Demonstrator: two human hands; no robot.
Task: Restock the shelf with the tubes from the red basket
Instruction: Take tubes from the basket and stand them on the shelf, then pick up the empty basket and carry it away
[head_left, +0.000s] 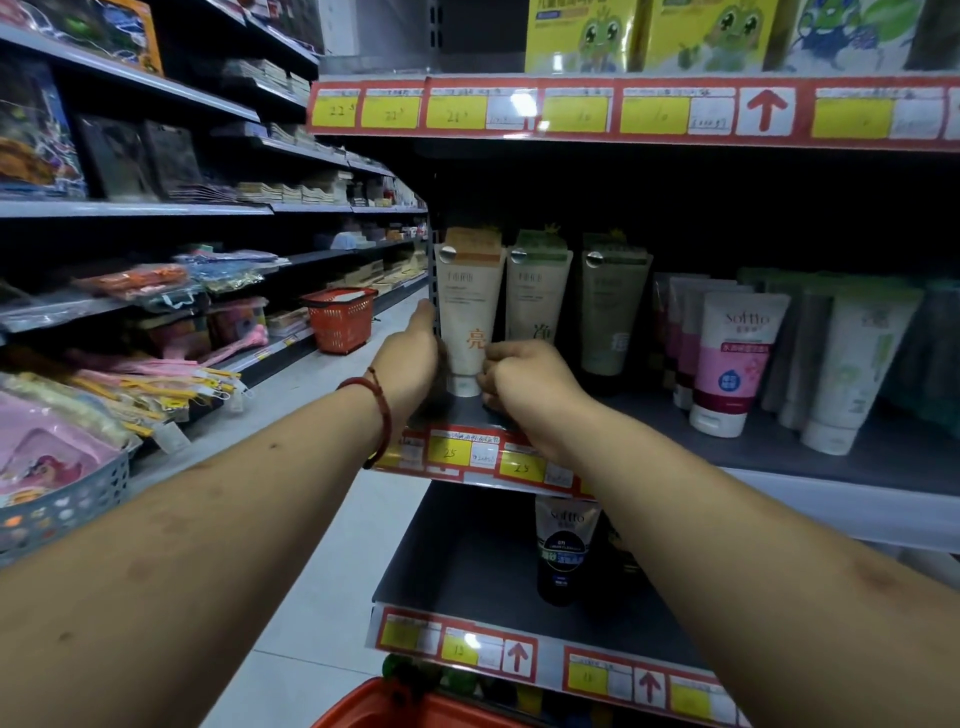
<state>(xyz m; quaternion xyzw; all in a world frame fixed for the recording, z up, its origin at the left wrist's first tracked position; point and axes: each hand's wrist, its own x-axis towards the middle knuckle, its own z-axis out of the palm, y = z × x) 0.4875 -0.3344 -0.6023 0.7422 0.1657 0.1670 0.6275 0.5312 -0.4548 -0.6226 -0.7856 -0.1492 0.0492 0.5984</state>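
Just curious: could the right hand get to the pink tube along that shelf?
Probably yes: the pink tube stands at the front of its row, nothing before it, though the right hand grips a white tube.

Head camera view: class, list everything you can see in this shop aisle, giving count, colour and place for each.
cream tube: one, cream with orange print, upright at the middle shelf's left end
pale tube: one, off-white, just right of it
olive tube: one, green, next right
pink tubes: several, pink and white, further right
black tube: one, lower shelf
yellow boxes: at least two, top shelf
near basket: one, red, bottom edge
far basket: one, red, aisle floor
bracelet: one, red, left wrist
left hand: against the cream tube's left side
right hand: fingers curled on its lower right edge
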